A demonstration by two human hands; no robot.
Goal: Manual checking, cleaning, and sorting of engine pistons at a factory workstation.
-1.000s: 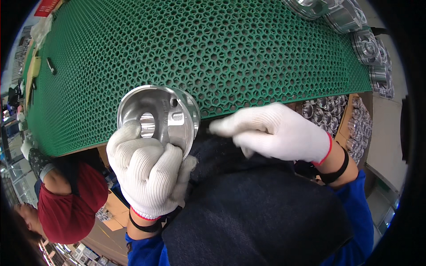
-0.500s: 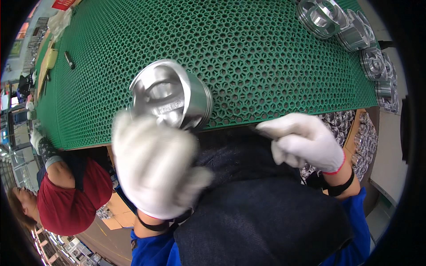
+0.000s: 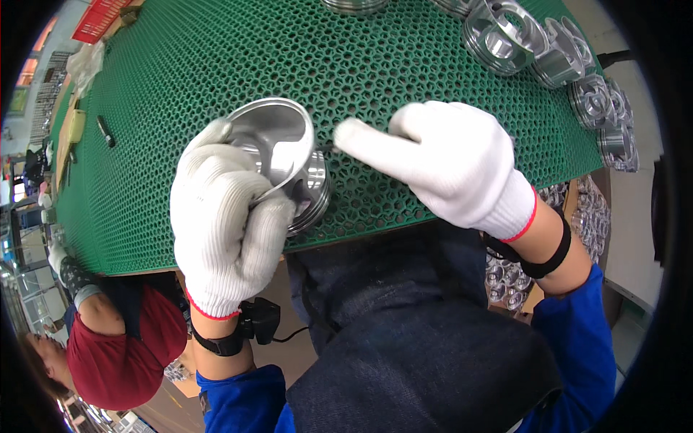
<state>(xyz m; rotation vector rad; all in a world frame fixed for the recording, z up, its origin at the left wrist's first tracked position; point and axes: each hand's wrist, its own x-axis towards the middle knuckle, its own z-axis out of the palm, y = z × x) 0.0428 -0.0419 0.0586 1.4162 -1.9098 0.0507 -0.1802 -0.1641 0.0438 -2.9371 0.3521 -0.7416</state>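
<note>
A shiny metal piston [image 3: 292, 155] sits near the front edge of the green perforated mat [image 3: 375, 79], its hollow side tipped up toward me. My left hand [image 3: 216, 209], in a white knitted glove, is closed round the piston's left side, fingers over the rim and thumb low in front. Just right of the piston hovers my right hand [image 3: 455, 159], gloved too, its fingers curled and the index finger stretched toward the metal. A thin dark tip shows at that fingertip; the glove hides the rest of whatever it holds.
Several pistons [image 3: 505, 40] line the mat's right side, and another piston [image 3: 354, 6] is at the far edge. A black pen-like tool [image 3: 105, 131] and a plastic bag [image 3: 85, 65] lie left. Pistons [image 3: 592, 224] fill boxes below right. A co-worker [image 3: 130, 339] stands left.
My left hand, blurred before, has closed on the piston and tilted it. My right hand has risen from the mat's front edge and moved left, close to the piston.
</note>
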